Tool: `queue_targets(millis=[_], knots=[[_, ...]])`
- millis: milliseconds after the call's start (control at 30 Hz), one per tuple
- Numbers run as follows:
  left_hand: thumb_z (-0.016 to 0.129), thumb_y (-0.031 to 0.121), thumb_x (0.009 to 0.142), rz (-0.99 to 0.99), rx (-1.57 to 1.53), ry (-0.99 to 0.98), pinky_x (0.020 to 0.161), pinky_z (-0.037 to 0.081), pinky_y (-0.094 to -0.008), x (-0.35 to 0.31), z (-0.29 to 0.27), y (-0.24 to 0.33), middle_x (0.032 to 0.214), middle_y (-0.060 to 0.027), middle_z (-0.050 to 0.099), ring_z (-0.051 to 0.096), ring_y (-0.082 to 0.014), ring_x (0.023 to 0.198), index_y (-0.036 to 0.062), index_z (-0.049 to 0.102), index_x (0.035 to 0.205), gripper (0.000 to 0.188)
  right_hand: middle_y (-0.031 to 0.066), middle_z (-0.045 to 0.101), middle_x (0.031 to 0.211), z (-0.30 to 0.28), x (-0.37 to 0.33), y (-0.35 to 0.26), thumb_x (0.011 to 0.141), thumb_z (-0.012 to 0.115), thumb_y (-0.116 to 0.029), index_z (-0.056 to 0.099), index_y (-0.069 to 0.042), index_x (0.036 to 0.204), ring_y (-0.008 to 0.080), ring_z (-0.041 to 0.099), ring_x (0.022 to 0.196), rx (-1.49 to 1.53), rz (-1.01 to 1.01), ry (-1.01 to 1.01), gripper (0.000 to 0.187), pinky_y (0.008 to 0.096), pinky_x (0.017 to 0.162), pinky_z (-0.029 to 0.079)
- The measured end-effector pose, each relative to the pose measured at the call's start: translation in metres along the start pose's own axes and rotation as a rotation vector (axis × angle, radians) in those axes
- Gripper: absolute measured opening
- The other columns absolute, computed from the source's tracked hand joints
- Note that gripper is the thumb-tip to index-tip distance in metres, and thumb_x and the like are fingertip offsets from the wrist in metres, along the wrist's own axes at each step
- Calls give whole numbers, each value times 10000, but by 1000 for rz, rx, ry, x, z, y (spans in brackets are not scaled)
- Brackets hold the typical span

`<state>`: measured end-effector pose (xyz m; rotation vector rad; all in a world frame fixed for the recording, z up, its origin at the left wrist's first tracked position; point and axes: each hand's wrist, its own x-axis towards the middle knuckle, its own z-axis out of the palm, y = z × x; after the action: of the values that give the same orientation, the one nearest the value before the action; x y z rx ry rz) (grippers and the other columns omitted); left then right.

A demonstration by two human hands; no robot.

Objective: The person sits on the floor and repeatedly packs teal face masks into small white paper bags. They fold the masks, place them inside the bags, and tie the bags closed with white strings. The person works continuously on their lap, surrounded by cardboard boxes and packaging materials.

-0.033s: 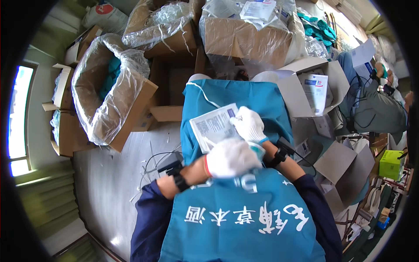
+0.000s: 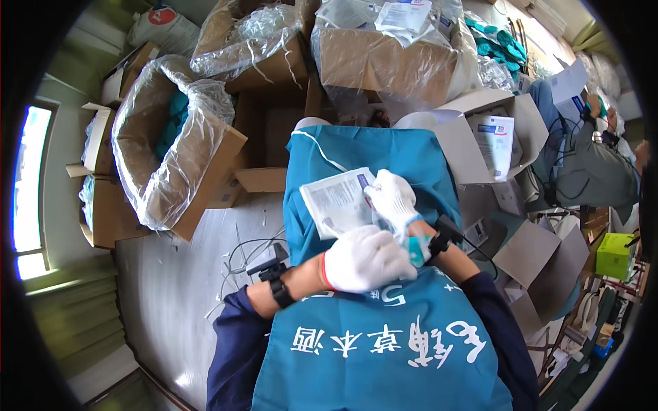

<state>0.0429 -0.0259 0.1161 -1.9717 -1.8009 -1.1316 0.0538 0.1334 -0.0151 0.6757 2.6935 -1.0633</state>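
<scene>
My right hand [image 2: 392, 198], in a white knit glove with a blue cuff, pinches the right edge of a flat white printed pouch [image 2: 334, 202]. The pouch lies tilted over the blue apron [image 2: 377, 147] on my lap. My left hand [image 2: 369, 260], gloved in white with a red cuff, is closed in front of the pouch's lower right corner. A small teal and whitish piece [image 2: 417, 251] shows between its fingertips and my right wrist. Whether the left fingers grip that piece is hidden.
A plastic-lined carton [image 2: 171, 157] with teal contents stands at left. An open brown carton [image 2: 274, 130] and a carton of pouches [image 2: 387, 65] are ahead. At right is an open box [image 2: 531, 127] holding a printed pouch; beyond it sits another person [image 2: 593, 171]. Cables lie on the floor.
My left hand has shifted slightly down and to the right, and the teal piece shows more clearly below my right wrist. My right hand keeps its grip on the pouch.
</scene>
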Motion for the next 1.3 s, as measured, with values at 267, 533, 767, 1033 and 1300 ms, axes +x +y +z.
queue_targets(millis=[267,533,767,1033,1300], knots=[[679,81,787,-422,-42,-201,657,530,-388,-17,-8,-48,794,-70,691,669,-277,714,122,743,874,116,171,698,947,-30,30,3,898,592,-260,703,-89,999,407,656,879,58,-272,155,228,477,788,523],[712,164,842,-407,82,-211,638,516,-384,-23,-1,-60,762,-64,668,651,-263,698,123,730,812,54,107,731,1016,-52,68,15,834,647,-295,722,-84,983,312,682,972,-106,-289,-254,269,392,906,522],[751,200,825,-340,69,-131,644,519,-365,-2,-3,-66,742,-63,652,646,-254,699,116,714,853,96,137,699,942,-75,20,8,878,685,-184,678,-28,940,305,668,879,189,-233,-205,167,376,791,527],[767,167,812,-259,169,-65,588,524,-343,10,-6,-68,750,-62,660,654,-248,654,96,693,912,143,118,637,859,-117,4,-18,831,664,-105,652,-58,847,325,645,826,-114,-900,364,51,410,692,523],[823,92,784,-807,163,59,533,476,-247,10,-59,-53,558,-13,506,510,-80,493,36,651,1249,499,134,631,906,-157,4,13,882,629,-183,634,-85,861,350,655,814,-384,-238,555,100,445,711,523]])
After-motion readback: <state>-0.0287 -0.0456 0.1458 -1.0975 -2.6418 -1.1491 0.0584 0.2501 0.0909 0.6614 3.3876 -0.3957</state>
